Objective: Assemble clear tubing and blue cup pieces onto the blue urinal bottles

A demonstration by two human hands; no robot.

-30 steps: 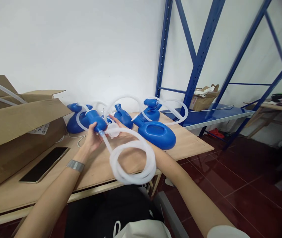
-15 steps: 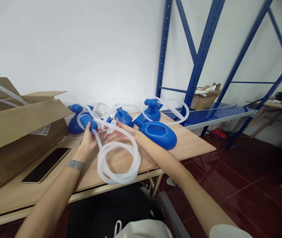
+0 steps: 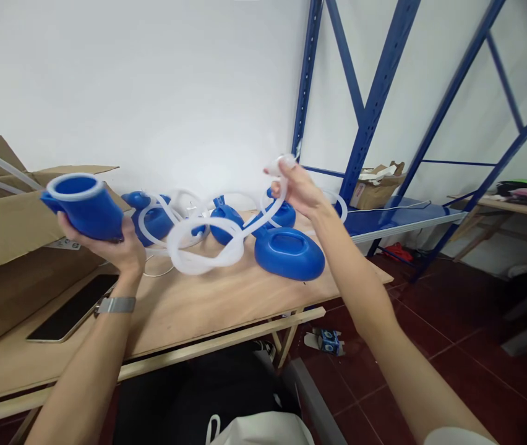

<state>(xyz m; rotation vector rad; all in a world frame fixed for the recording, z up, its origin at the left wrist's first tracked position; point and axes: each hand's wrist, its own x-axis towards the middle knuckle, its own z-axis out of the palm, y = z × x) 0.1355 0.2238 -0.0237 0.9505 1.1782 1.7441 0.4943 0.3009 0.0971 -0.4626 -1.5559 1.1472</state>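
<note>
My left hand (image 3: pixel 117 244) is wrapped round a blue plastic cup-shaped funnel (image 3: pixel 94 213) with a pale rim, its wide mouth tilted up. A coiled translucent white hose (image 3: pixel 184 262) hangs in the air over the table between my hands. Raised at the right, my right hand (image 3: pixel 303 188) grips the hose's end, where a whitish fitting is blurred. Below it a blue urinal-like bottle (image 3: pixel 289 262) with a handle opening lies on its side. Behind stand more blue bottles, one at the left (image 3: pixel 156 222) and one in the middle (image 3: pixel 226 222), with hoses looped about them.
A large open cardboard box (image 3: pixel 13 247) stands on the left of the wooden table (image 3: pixel 189 315), with a phone (image 3: pixel 75 309) beside it. Blue metal shelving (image 3: pixel 365 130) rises at the right, carrying a small carton (image 3: pixel 375 188). A small box (image 3: pixel 331 342) lies on the floor.
My left hand has lifted the blue funnel leftward and turned its mouth up. My right hand has risen to the right with the hose end, lifting the coil away from the table's front edge.
</note>
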